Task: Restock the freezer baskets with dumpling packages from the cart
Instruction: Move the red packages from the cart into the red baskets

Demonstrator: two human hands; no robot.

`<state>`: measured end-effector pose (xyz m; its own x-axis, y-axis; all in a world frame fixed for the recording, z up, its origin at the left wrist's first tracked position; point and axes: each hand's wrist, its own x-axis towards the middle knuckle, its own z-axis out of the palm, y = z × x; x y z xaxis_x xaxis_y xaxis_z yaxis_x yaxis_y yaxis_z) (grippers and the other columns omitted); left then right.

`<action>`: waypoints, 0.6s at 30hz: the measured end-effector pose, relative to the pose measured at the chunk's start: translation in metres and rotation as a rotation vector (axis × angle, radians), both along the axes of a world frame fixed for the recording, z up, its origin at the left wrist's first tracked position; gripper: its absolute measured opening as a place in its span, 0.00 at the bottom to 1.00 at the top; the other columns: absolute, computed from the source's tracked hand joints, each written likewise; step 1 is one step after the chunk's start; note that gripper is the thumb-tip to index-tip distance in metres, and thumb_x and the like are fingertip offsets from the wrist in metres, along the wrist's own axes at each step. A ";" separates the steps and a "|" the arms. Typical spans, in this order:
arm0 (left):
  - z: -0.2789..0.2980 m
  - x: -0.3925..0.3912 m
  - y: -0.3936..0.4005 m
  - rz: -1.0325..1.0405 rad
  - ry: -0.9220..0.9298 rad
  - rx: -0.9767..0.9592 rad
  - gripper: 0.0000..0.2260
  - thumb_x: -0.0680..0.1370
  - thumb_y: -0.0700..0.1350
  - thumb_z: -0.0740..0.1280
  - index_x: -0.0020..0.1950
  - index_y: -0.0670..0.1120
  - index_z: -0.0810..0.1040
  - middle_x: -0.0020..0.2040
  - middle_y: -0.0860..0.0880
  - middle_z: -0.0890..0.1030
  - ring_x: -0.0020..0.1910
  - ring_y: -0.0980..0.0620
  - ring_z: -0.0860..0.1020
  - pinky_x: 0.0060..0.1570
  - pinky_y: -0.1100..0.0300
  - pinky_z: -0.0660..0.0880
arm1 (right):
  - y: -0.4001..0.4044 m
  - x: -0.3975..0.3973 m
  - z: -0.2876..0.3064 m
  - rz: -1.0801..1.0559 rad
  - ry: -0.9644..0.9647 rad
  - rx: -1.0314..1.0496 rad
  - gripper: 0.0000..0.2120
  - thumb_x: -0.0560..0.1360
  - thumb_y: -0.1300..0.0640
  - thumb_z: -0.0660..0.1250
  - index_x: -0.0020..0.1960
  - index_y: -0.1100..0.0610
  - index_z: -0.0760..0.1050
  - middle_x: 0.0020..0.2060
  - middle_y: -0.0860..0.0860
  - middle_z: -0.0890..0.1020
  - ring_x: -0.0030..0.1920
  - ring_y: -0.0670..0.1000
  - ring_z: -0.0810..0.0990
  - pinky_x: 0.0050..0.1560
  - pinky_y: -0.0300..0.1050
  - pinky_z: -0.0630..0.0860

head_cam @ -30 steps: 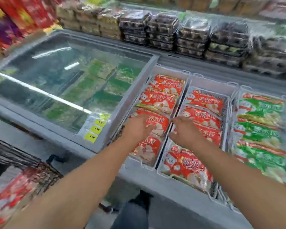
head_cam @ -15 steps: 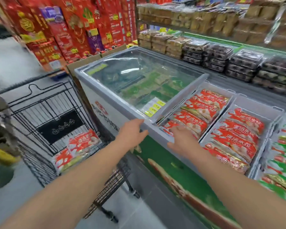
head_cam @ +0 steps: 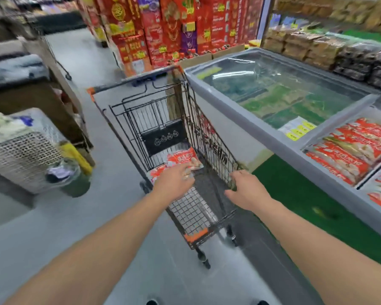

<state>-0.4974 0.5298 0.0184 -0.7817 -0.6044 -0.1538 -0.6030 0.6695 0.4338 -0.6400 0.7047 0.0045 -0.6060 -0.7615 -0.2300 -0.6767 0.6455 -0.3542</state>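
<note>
Dumpling packages (head_cam: 182, 160): two red-and-white bags lie in the bottom of the cart, at its far end, one partly over the other; the picture is blurred, so their print cannot be read.
Left hand (head_cam: 174, 182): reached into the cart, fingers stretched forward and loosely spread, their tips at the near edge of the bags; blur hides whether they touch, and nothing is gripped.
Right hand (head_cam: 246, 190): held over the cart's right side wall, fingers bent downward near the top wire; whether they close on the wire I cannot tell.
Cart (head_cam: 209, 137): a black wire trolley with orange corner caps, standing on the grey floor between the person and the freezer, its right side just beside the freezer's front.
Freezer (head_cam: 262, 137): a long grey chest to the right with a green front panel; its far part is under a glass lid (head_cam: 268, 89), with green packs dimly seen below and yellow price tags (head_cam: 299, 130) at the lid's near corner.
Freezer baskets (head_cam: 374, 172): white baskets in the uncovered near part, packed with rows of red dumpling bags (head_cam: 348, 150).
Left side: a white mesh bin (head_cam: 20, 155) of goods stands well apart from the cart.
Beyond: stacked red boxes (head_cam: 163, 29) at the aisle end; shelves of wrapped trays (head_cam: 339, 53) behind the freezer.
</note>
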 end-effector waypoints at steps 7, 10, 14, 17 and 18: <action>0.005 0.074 -0.100 0.036 0.004 0.036 0.22 0.78 0.55 0.67 0.71 0.52 0.73 0.64 0.50 0.80 0.60 0.47 0.77 0.58 0.51 0.76 | -0.097 0.074 -0.004 -0.050 -0.035 0.015 0.23 0.77 0.49 0.66 0.69 0.57 0.70 0.65 0.55 0.73 0.64 0.56 0.73 0.64 0.49 0.71; 0.006 0.086 -0.133 0.071 0.032 0.071 0.23 0.79 0.53 0.67 0.73 0.51 0.71 0.67 0.49 0.78 0.64 0.47 0.76 0.60 0.55 0.73 | -0.129 0.086 -0.008 -0.044 -0.040 0.027 0.25 0.77 0.49 0.67 0.70 0.58 0.69 0.65 0.55 0.73 0.64 0.55 0.73 0.65 0.49 0.71; 0.000 0.082 -0.172 0.099 0.045 0.163 0.24 0.78 0.53 0.68 0.74 0.50 0.70 0.65 0.48 0.79 0.60 0.48 0.78 0.57 0.55 0.75 | -0.165 0.084 -0.020 -0.048 -0.064 0.064 0.24 0.76 0.50 0.68 0.69 0.57 0.70 0.63 0.53 0.74 0.60 0.54 0.74 0.62 0.49 0.73; -0.009 0.070 -0.205 0.136 0.080 0.254 0.25 0.79 0.53 0.67 0.74 0.51 0.69 0.62 0.49 0.80 0.48 0.56 0.80 0.47 0.59 0.78 | -0.196 0.070 -0.030 -0.042 -0.081 0.107 0.25 0.74 0.51 0.70 0.69 0.57 0.69 0.62 0.53 0.73 0.58 0.53 0.75 0.61 0.48 0.75; -0.011 0.066 -0.212 0.142 0.088 0.264 0.25 0.79 0.53 0.67 0.75 0.51 0.69 0.65 0.49 0.79 0.48 0.57 0.78 0.46 0.61 0.75 | -0.204 0.065 -0.033 -0.039 -0.085 0.114 0.25 0.74 0.52 0.70 0.69 0.56 0.70 0.62 0.53 0.74 0.57 0.52 0.75 0.61 0.47 0.75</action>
